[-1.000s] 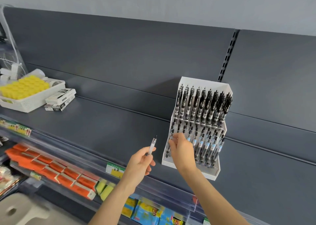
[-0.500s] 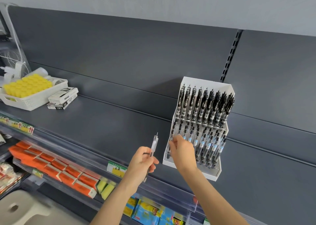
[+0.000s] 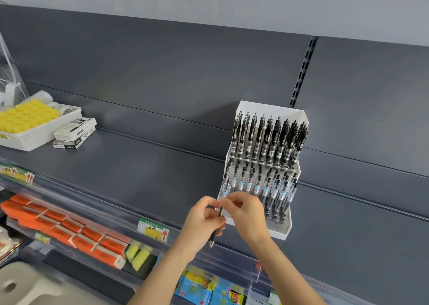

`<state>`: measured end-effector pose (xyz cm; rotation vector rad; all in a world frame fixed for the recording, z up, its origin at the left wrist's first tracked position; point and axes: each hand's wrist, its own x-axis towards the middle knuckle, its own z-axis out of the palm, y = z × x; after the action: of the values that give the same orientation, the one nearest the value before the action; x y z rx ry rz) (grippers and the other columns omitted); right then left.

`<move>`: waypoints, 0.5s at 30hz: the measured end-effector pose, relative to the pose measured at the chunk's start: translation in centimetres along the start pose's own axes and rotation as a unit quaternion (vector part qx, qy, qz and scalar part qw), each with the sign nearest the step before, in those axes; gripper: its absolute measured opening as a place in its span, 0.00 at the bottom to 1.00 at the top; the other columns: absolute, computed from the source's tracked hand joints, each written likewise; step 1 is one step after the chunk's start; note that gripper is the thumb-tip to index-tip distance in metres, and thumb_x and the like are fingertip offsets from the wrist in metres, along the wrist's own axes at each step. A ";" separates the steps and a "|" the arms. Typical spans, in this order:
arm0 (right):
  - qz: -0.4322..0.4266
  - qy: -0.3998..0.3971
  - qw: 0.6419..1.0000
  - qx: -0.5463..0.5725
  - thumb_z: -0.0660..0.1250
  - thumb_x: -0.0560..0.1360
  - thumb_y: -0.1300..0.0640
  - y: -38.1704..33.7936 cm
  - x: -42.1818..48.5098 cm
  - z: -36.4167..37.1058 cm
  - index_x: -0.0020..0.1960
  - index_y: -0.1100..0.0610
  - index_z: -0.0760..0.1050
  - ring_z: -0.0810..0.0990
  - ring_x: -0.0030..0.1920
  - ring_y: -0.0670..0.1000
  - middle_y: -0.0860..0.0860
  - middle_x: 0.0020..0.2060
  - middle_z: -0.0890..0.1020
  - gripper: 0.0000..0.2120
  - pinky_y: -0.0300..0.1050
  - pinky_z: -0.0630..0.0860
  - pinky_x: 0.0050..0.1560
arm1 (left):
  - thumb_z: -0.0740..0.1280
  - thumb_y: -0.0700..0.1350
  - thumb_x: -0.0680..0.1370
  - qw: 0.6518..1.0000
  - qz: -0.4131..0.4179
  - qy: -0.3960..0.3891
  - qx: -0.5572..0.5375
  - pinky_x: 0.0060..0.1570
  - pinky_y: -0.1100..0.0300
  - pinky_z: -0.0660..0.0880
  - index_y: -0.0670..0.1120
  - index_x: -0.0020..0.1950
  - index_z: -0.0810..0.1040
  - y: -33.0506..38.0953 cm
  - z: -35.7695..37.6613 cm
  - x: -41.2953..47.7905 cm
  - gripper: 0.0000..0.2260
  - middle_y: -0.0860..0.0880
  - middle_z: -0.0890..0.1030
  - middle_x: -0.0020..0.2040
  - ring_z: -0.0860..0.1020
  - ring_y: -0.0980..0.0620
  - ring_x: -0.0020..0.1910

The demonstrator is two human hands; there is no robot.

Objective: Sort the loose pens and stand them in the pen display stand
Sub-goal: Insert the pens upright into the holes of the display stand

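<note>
A white tiered pen display stand sits on the dark grey shelf, filled with several black pens in the back row and clear-barrelled pens in the front rows. My left hand holds a loose pen upright, tip pointing down, just in front of the stand's lower left corner. My right hand pinches the top of the same pen with thumb and fingers. The two hands meet at the pen's upper end, which they hide.
A white basket of yellow items stands at the far left of the shelf, with stacked pen boxes beside it. Below, a clear-fronted shelf holds orange packs and a price tag.
My left hand has brought the pen rightward to the stand's front corner and turned it tip down. My right hand left the front row and now pinches the pen's top.
</note>
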<state>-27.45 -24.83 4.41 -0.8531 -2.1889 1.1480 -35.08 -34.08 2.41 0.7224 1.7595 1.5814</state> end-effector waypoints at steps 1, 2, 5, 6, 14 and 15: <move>0.004 0.001 1.000 0.003 0.66 0.75 0.59 0.1 0.0 -0.2 0.38 0.56 0.78 0.71 0.29 0.41 0.43 0.28 0.74 0.08 0.29 0.67 0.32 | 0.65 0.32 0.75 1.000 0.000 0.003 0.007 0.43 0.54 0.80 0.43 0.48 0.73 0.0 0.1 0.0 0.07 0.44 0.80 0.36 0.78 0.52 0.34; 0.008 -0.003 1.000 0.006 0.65 0.75 0.60 0.2 0.0 -0.3 0.37 0.56 0.78 0.71 0.28 0.41 0.43 0.26 0.74 0.09 0.29 0.67 0.31 | 0.65 0.32 0.75 1.000 0.002 0.005 0.015 0.43 0.53 0.79 0.43 0.47 0.73 0.0 0.2 0.1 0.07 0.44 0.80 0.37 0.79 0.52 0.34; 0.017 -0.033 0.999 -0.012 0.65 0.75 0.60 0.3 -0.3 -0.3 0.28 0.51 0.71 0.70 0.24 0.39 0.42 0.19 0.72 0.17 0.29 0.65 0.28 | 0.66 0.32 0.75 0.999 0.017 0.006 0.046 0.44 0.51 0.79 0.44 0.45 0.73 -0.2 0.6 0.3 0.07 0.45 0.80 0.36 0.79 0.50 0.34; 0.020 -0.035 0.999 -0.024 0.65 0.75 0.60 0.4 -0.3 -0.2 0.27 0.52 0.69 0.69 0.23 0.41 0.44 0.18 0.71 0.19 0.30 0.64 0.27 | 0.67 0.33 0.74 0.998 0.022 0.010 0.065 0.44 0.52 0.79 0.45 0.45 0.73 -0.3 0.6 0.4 0.07 0.46 0.80 0.36 0.79 0.50 0.35; -0.001 0.062 0.995 -0.073 0.61 0.78 0.58 -0.2 2.0 -3.1 0.41 0.62 0.74 0.71 0.28 0.48 0.54 0.34 0.79 0.10 0.38 0.68 0.30 | 0.64 0.37 0.77 0.951 0.061 0.073 0.294 0.60 0.63 0.70 0.44 0.68 0.70 -2.2 -0.3 3.3 0.19 0.47 0.75 0.63 0.74 0.51 0.61; -0.006 0.062 0.994 -0.089 0.61 0.78 0.58 -0.1 2.3 -3.0 0.41 0.61 0.73 0.72 0.29 0.48 0.54 0.35 0.79 0.09 0.38 0.68 0.30 | 0.64 0.37 0.77 0.950 0.068 0.070 0.298 0.59 0.62 0.71 0.43 0.68 0.71 -2.2 -0.1 3.6 0.19 0.46 0.76 0.63 0.75 0.51 0.60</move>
<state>-26.95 -21.69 6.38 -0.9576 -2.2139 0.8791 -37.41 -31.65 -0.17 1.0502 2.3737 1.1979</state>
